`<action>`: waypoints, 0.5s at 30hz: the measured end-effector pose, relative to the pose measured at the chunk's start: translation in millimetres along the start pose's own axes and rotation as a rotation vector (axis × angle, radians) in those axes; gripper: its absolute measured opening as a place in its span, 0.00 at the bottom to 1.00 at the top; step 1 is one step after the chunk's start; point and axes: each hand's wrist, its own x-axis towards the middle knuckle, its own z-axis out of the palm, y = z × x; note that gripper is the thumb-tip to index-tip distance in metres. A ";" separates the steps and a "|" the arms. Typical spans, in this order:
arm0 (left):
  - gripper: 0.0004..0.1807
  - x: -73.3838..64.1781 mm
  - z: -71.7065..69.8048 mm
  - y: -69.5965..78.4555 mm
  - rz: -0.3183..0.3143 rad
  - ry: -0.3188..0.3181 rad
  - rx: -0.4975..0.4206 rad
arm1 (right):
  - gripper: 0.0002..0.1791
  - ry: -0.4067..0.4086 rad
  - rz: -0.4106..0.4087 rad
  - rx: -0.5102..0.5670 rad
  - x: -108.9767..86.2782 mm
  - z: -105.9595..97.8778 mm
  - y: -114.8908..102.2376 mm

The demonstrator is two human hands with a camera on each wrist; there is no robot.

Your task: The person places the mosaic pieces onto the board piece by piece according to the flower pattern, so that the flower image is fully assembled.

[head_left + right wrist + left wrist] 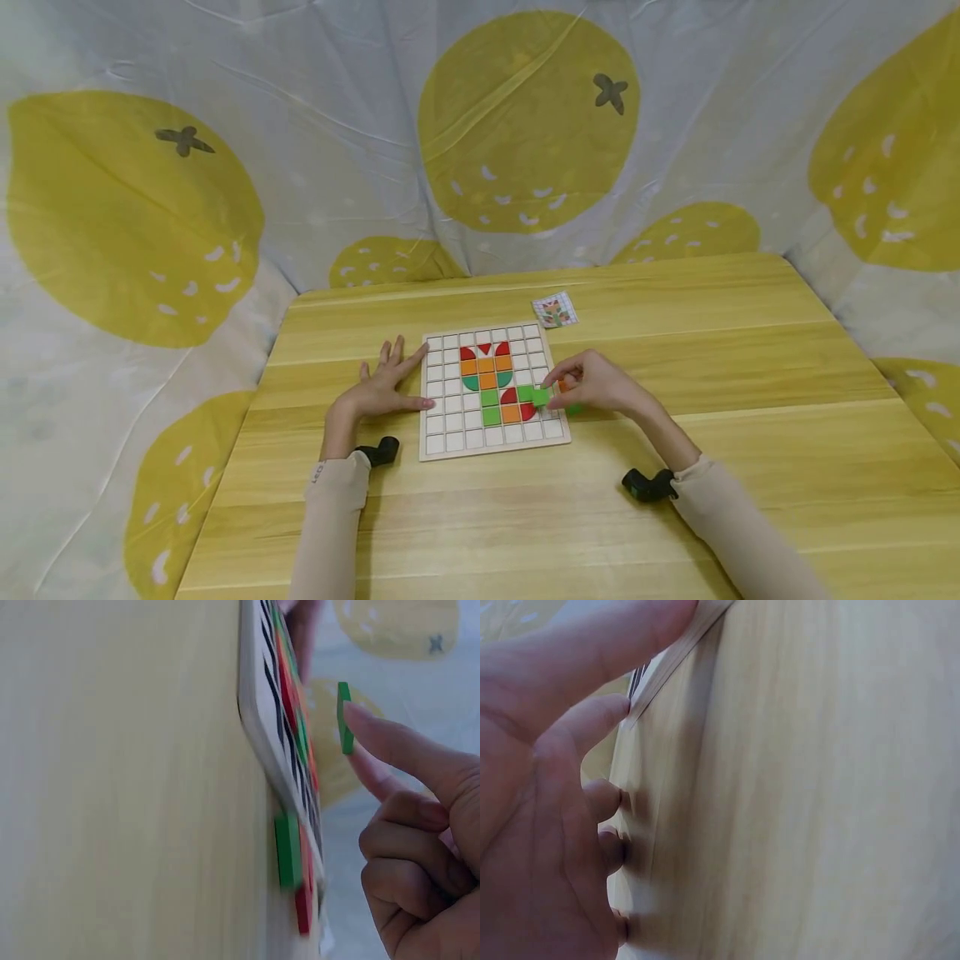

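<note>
A wooden grid board [446,433] with white squares lies on the table, with red, orange and green tiles forming a flower-like pattern. My right hand [600,385] pinches a green square tile [541,397] between thumb and index finger; in the right wrist view this tile [344,720] is held above the board, the other fingers curled in. Just left of it, another green tile [524,392] sits on the board. My left hand [378,390] has its fingers spread, its thumb and index finger touching the board's left edge.
Loose pieces lie beside the board's right edge, among them a green block [287,851] and a red one [304,907]. A small printed card [555,309] with a flower pattern lies behind the board. A lemon-print cloth [360,150] hangs behind the wooden table [495,525].
</note>
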 end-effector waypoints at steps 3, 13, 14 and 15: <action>0.58 0.0 0.2 -0.5 0.001 -0.001 -0.001 | 0.13 -0.032 -0.033 -0.010 7.5 20.7 -12.3; 0.57 -0.9 -0.1 1.8 0.004 0.006 -0.010 | 0.12 -0.088 -0.064 -0.054 17.3 63.7 -29.4; 0.57 -1.1 -0.1 1.6 0.003 0.006 -0.009 | 0.12 -0.087 -0.068 -0.056 17.3 65.0 -29.6; 0.57 -1.3 -0.2 1.3 0.001 0.006 -0.008 | 0.12 -0.087 -0.074 -0.056 17.4 65.8 -29.6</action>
